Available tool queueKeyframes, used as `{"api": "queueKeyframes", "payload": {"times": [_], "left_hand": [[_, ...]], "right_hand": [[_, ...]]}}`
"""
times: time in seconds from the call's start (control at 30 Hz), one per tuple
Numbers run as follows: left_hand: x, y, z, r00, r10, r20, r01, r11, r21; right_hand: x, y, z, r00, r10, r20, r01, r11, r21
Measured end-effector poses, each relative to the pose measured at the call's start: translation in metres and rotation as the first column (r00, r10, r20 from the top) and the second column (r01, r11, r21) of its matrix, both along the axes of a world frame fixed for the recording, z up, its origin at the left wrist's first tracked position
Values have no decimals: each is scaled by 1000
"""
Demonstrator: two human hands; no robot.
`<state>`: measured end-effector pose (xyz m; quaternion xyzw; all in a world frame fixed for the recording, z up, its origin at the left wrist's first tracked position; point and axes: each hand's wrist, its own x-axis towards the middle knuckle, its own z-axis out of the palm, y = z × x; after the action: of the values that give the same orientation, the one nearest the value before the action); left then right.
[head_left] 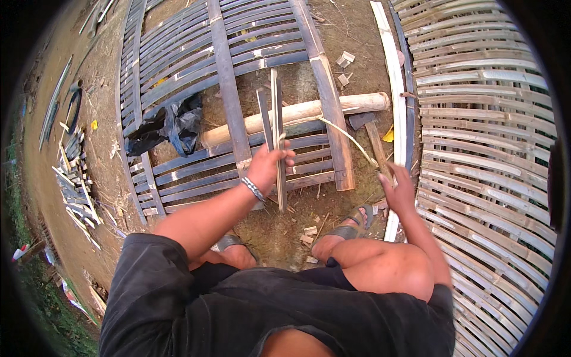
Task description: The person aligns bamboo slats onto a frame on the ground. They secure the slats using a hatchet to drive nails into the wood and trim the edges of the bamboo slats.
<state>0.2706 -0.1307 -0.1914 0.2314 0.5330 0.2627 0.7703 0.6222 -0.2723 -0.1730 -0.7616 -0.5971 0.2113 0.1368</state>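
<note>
My left hand (269,168), with a braided bracelet at the wrist, is closed around narrow split-bamboo slats (277,113) that stand nearly upright in the view. A thin pale strip (352,136) shows at the slats just above my thumb and curves over to the right. My right hand (399,189) has its fingers closed at the lower end of a hammer's wooden handle (377,146). The strip's far end runs in beside that handle; whether my fingers pinch it too I cannot tell. The dark hammer head (360,121) is beside the right rail of a slatted bamboo panel.
The dark bamboo panel (223,77) lies ahead, with a pale bamboo pole (297,112) across it. A black plastic bag (181,122) rests on its left side. Another slatted panel (485,149) fills the right. Wood scraps (77,178) lie left; small offcuts (310,231) sit between my feet.
</note>
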Motion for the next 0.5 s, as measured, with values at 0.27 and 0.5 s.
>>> {"api": "queueKeyframes", "payload": {"times": [0.27, 0.5], "left_hand": [[5, -63, -10, 978, 161, -133, -161, 987, 6], [-51, -78, 65, 922, 329, -202, -309, 943, 123]], "right_hand": [[-69, 209, -15, 622, 747, 235, -765, 644, -25], [-120, 252, -83, 586, 804, 101, -753, 587, -298]]}}
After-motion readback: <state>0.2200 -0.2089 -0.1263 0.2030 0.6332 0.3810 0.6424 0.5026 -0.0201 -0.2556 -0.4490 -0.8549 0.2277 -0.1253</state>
